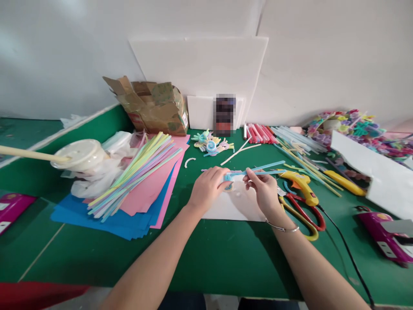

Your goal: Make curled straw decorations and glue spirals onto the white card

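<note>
Blue stems [270, 165] sit pinched in left hand [209, 186] and right hand [265, 190], each grip closed, above paper [227, 212]; green surface [222, 258] runs from paper to near edge [222, 292], pale wall [329, 56] behind

Looks moderately bright overall, lit softly from above. Flares into hazy glare on the pale wall [97, 47] at ten o'clock. Falls into soft shadow across the white sheet [226, 209] toward four, and into darker, blurry-edged shadow over the green table [200, 258] at five. Glints on the bracelet [285, 229] at four. Reads fairly crisp around the blue stems [271, 165], softer at the flower heap [368, 128] near three. Breaks into coarse pixels at one. Stretches noticeably toward the edges.
</note>
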Demonstrator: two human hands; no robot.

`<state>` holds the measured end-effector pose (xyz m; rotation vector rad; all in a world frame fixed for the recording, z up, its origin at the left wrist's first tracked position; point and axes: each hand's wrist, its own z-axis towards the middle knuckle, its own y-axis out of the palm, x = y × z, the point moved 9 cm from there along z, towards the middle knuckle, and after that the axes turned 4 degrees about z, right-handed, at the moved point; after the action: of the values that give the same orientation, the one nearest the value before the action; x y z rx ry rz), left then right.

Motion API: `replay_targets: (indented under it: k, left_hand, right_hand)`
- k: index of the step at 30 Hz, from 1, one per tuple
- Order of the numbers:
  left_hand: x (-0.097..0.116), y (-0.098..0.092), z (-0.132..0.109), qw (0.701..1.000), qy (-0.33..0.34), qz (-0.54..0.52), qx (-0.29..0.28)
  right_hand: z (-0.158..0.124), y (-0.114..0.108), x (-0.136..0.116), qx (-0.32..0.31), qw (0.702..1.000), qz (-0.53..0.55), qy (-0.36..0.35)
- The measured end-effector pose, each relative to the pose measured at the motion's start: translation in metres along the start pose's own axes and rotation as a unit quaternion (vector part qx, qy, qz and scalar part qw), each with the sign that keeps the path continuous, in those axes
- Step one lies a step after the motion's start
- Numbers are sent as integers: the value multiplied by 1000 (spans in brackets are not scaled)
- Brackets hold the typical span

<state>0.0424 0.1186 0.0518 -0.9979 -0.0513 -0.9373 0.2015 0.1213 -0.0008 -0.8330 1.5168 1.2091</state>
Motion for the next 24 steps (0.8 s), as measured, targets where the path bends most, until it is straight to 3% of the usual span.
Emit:
replay_targets:
  k: [2,4,16,20,24]
  left_hand:
    - [16,-4,-4,991,89,90,29]
    - [24,-8,-6,981,131,129,53]
    - [31,-9,-8,975,172,131,59]
    - [21,-6,-6,986,125,88,57]
    - [-5,4,0,998,-16,-64,10]
  right_hand:
    - [-1,3,2,-6,1000,17,24]
    - [-2,6,3,-13,999,23,43]
    - [-3,6,7,-13,998,21,65]
    - [-1,6,5,-14,999,9,48]
    - [0,7,0,-25,1000,-13,12]
